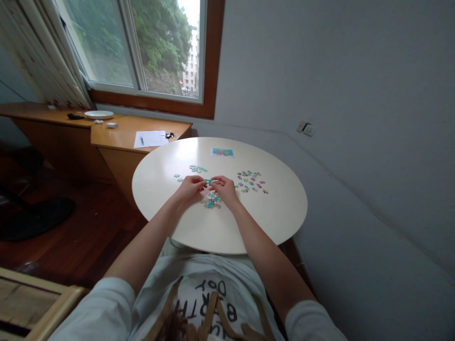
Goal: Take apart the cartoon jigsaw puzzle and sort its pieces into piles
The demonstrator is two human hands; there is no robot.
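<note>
Pinching a teal jigsaw piece (208, 182), perhaps two joined, between left hand (192, 187) and right hand (225, 190) at mid-frame, with a small, possibly joined cluster (194, 168) left of centre and apparently much left loose in the pile (211, 205) just below and scattered pieces (252, 179) right of centre.

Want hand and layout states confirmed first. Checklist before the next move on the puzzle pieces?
1. Left hand on the teal puzzle part: ok.
2. Right hand on the same part: ok.
3. Held part is a single piece: cannot tell, too small.
4. Near pile fully visible: cannot tell, hands may hide its far edge.
5. Right-side cluster apart from near pile: ok.
6. Picture card uncovered: ok, at the far side of the round table.
</note>
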